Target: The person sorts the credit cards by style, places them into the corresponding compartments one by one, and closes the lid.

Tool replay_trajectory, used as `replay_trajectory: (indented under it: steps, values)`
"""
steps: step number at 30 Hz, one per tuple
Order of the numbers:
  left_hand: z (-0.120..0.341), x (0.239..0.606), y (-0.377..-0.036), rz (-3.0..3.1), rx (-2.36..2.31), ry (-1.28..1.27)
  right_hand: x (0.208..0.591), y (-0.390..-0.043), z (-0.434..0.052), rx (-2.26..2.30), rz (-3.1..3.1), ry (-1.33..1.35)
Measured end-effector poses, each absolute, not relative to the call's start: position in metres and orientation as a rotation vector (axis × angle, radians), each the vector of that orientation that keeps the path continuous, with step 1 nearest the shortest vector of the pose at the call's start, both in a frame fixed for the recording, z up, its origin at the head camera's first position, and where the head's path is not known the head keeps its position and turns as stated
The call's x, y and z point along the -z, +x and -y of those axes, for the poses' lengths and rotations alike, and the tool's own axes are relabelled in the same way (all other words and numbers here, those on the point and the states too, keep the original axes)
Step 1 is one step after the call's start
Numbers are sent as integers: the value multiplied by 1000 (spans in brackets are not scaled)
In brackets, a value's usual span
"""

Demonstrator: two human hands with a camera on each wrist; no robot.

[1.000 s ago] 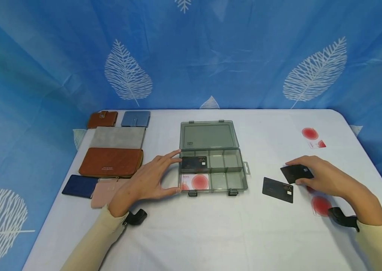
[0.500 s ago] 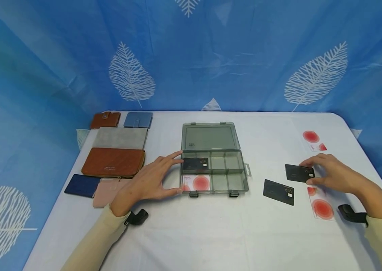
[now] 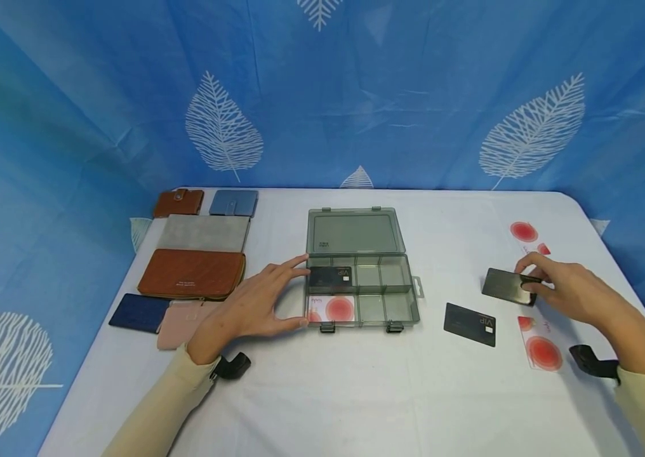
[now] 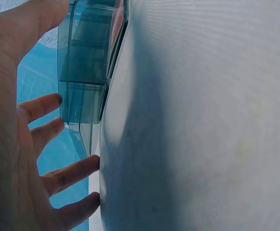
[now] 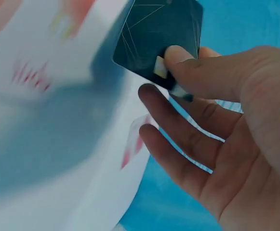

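The left hand (image 3: 245, 306), fingers spread, touched the left side of the divided box (image 3: 369, 307) — a VIP card (image 3: 328, 277) lay in its back row. A loose black card (image 3: 469, 324) lay farther right; beyond it, the right hand (image 3: 578, 292) pinched a dark card (image 3: 505, 285) above the tablecloth (image 3: 357, 400).

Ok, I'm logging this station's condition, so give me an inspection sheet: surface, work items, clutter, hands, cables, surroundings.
Surface: white-covered table.
Work items: open divided case with a VIP card at far left and a red-and-white card at near left; to its right, a loose black card and two red-patterned cards.
Clutter: six wallets or pouches grouped at left.
Hands: left hand spread, fingertips at the case's left edge; right hand pinches a dark card.
Cables: nothing seen.
Surroundings: blue curtain with white leaf prints.
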State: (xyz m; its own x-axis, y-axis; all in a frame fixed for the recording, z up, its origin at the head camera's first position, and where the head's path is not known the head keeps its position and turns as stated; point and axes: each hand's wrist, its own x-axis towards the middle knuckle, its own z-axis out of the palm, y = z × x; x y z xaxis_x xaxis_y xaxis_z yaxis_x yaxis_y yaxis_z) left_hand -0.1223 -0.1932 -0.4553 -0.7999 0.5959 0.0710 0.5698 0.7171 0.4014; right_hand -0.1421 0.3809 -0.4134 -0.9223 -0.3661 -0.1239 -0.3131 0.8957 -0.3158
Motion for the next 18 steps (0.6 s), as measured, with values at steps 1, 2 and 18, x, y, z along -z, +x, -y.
replay_trajectory:
  steps: [1,2,18]
  values:
    - [193,455,-122,-2854,-634,971,412,-141,-378,451,-2899,-547]
    - [194,456,-122,-2855,-634,971,411,-140,-374,460,-2922,-570]
    - [194,456,-121,-2856,-657,981,382,-136,-284,623,-3150,-701]
